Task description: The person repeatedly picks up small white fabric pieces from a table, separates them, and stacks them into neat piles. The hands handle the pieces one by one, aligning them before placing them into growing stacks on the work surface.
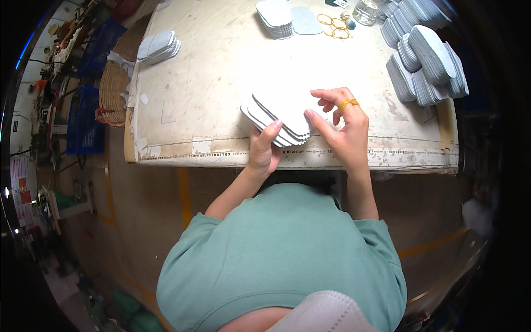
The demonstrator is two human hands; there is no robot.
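Observation:
My left hand is closed round the near left edge of a fanned stack of pale insole-shaped pads, its thumb lying on top. The pads are held above the near edge of the table, with their layers spread apart. My right hand is at the right of that stack, fingers bent and apart, nothing held between them. Its thumb tip is close to the stack's right edge; whether they touch I cannot tell. Yellow rubber bands are looped round a finger of this hand.
On the pale worktable lie a banded pad bundle at left, a pad stack beside a single pad, loose rubber bands and a clear jar. Piled pad bundles stand at right. A wicker basket adjoins the left edge.

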